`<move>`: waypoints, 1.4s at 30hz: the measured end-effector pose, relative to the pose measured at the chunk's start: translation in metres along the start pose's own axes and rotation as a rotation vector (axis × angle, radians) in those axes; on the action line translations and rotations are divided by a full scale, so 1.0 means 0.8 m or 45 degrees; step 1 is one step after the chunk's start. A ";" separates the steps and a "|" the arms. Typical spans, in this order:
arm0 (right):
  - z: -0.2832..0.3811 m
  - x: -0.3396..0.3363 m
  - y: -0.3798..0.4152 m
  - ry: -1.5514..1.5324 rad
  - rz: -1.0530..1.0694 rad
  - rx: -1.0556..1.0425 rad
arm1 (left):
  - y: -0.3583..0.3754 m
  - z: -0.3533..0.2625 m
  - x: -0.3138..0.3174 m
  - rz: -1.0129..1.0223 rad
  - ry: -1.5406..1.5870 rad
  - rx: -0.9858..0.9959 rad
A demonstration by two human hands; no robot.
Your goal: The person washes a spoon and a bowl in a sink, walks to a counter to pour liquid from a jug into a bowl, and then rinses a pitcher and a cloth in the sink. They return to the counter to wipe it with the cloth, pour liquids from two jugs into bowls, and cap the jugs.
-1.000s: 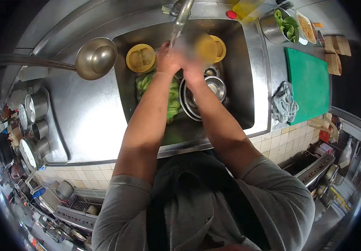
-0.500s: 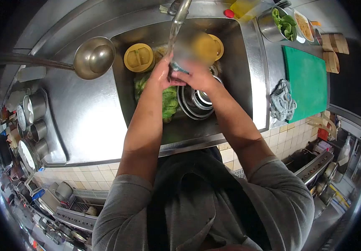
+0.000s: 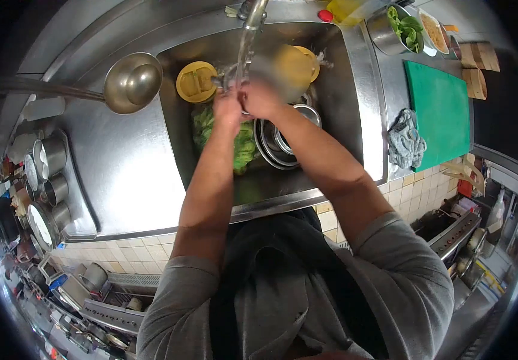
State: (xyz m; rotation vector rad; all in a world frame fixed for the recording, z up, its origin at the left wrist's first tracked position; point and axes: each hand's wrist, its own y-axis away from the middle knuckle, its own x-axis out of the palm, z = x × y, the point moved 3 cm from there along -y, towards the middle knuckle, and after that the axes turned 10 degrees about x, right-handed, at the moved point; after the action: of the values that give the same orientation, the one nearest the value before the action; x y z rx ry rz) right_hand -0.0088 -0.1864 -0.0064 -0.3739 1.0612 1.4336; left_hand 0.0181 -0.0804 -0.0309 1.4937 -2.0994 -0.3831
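Observation:
My left hand and my right hand are close together over the sink, below the faucet, with water running down onto them. Both have closed fingers around a small, shiny grey thing that is too smeared to name. Left of my left hand is a round yellow lid. Green leaves lie in the sink beneath my left forearm. Under my right wrist sit stacked metal bowls. A second yellow lid, partly behind a blurred patch, lies beyond my right hand.
A large ladle rests on the counter at the left, near metal pots on a tray. To the right are a green cutting board, a crumpled cloth and a pot of leaves.
Both hands have shifted slightly up and left beneath the running water, drawing closer together. The bluish-edged item between them no longer shows; a small grey thing now pokes out above my fingers.

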 end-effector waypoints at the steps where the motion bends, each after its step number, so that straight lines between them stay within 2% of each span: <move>1: -0.007 0.006 0.005 -0.006 -0.001 0.006 | 0.004 -0.005 -0.013 -0.014 -0.040 -0.023; 3: -0.002 0.008 0.019 -0.086 -0.094 -0.688 | 0.015 -0.010 -0.018 -0.034 -0.080 -0.037; 4: -0.001 0.006 0.023 -0.093 -0.088 -0.686 | 0.027 -0.005 -0.010 -0.076 -0.118 -0.026; 6: 0.001 -0.007 0.021 0.394 -0.400 -0.780 | 0.039 -0.006 -0.002 -0.111 -0.152 0.000; 7: -0.001 -0.013 0.021 0.458 -0.533 -0.767 | 0.045 -0.004 -0.002 -0.078 -0.144 -0.002; 8: 0.000 -0.012 0.022 0.458 -0.529 -0.770 | 0.049 -0.003 -0.001 -0.048 -0.136 -0.004; 10: 0.000 -0.018 0.025 0.626 -0.506 -0.263 | 0.050 -0.005 -0.001 -0.099 -0.139 -0.010; 11: -0.008 -0.002 0.020 0.506 -0.538 -0.104 | 0.044 -0.008 -0.001 -0.156 -0.195 0.075; 12: -0.001 -0.001 0.022 0.510 -0.538 -0.101 | 0.035 -0.010 0.000 -0.210 -0.249 0.161; 14: 0.000 0.016 0.033 0.014 0.132 0.213 | 0.000 0.015 -0.027 -0.191 -0.356 0.216; 15: -0.010 0.030 0.034 -0.370 0.247 0.191 | 0.000 0.010 -0.029 -0.140 -0.282 0.102; 16: -0.003 0.027 0.040 -0.366 0.245 0.189 | 0.010 -0.009 -0.022 -0.091 -0.209 -0.010; 18: 0.014 0.025 0.064 -1.331 0.073 0.308 | 0.023 -0.018 -0.004 -0.045 -0.182 -0.044; 19: 0.021 0.021 0.064 -1.577 0.005 0.275 | 0.015 -0.015 0.000 -0.056 -0.275 0.059; 20: 0.025 0.028 0.055 -1.578 0.000 0.278 | 0.009 -0.014 0.005 -0.068 -0.366 0.162; 22: 0.028 0.025 0.041 -2.084 -0.244 0.343 | 0.008 -0.028 0.024 -0.058 -0.262 0.183; 23: 0.024 0.024 0.044 -2.138 -0.326 0.470 | 0.008 -0.040 0.032 -0.032 -0.464 0.348; 24: 0.023 0.026 0.040 -2.139 -0.328 0.471 | 0.004 -0.046 0.036 -0.005 -0.665 0.515; 25: 0.021 0.027 0.036 -2.180 -0.439 0.527 | -0.007 -0.047 0.035 -0.004 -0.666 0.515; 26: 0.018 0.029 0.036 -2.217 -0.551 0.586 | -0.019 -0.053 0.035 0.099 -0.855 0.608; 27: 0.012 0.031 0.036 -2.217 -0.552 0.584 | -0.022 -0.065 0.038 0.203 -1.043 0.705; 28: 0.005 0.029 0.037 -2.178 -0.531 0.519 | -0.026 -0.075 0.038 0.203 -1.044 0.711; 30: -0.005 0.020 0.045 -2.135 -0.506 0.460 | -0.031 -0.090 0.044 0.427 -1.186 0.527; 31: -0.001 0.006 0.056 -2.104 -0.437 0.406 | -0.035 -0.093 0.042 0.284 -1.114 0.388; 32: -0.002 -0.005 0.062 -2.071 -0.369 0.350 | -0.047 -0.087 0.034 0.284 -1.110 0.391; 33: -0.011 -0.008 0.065 -1.863 -0.349 0.317 | -0.065 -0.063 0.019 0.428 -0.791 0.107; 34: -0.012 -0.019 0.071 -1.860 -0.348 0.321 | -0.063 -0.055 0.018 0.562 -0.464 -0.176; 35: -0.012 -0.031 0.074 -1.578 -0.305 0.325 | -0.062 -0.048 0.021 0.485 -0.420 -0.308; 36: -0.011 -0.039 0.076 -1.297 -0.261 0.325 | -0.044 -0.060 0.029 0.487 -0.420 -0.309; 37: -0.025 -0.033 0.068 -0.826 -0.436 0.137 | -0.020 -0.072 0.035 0.474 -0.401 -0.385; 38: -0.020 -0.043 0.074 -0.827 -0.438 0.141 | 0.000 -0.076 0.040 0.463 -0.382 -0.465; 40: 0.007 -0.069 0.086 -0.049 -0.212 0.138 | 0.003 -0.059 0.038 0.420 -0.291 -0.473; 42: -0.009 -0.068 0.083 -0.067 -0.272 0.024 | -0.018 -0.022 0.015 0.405 -0.149 -0.432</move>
State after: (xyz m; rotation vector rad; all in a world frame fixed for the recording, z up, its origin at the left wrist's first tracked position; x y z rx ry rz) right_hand -0.0613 -0.2135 0.0561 -0.4204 0.9618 1.2360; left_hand 0.0364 -0.0956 -0.0209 0.9476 -2.1820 -0.6770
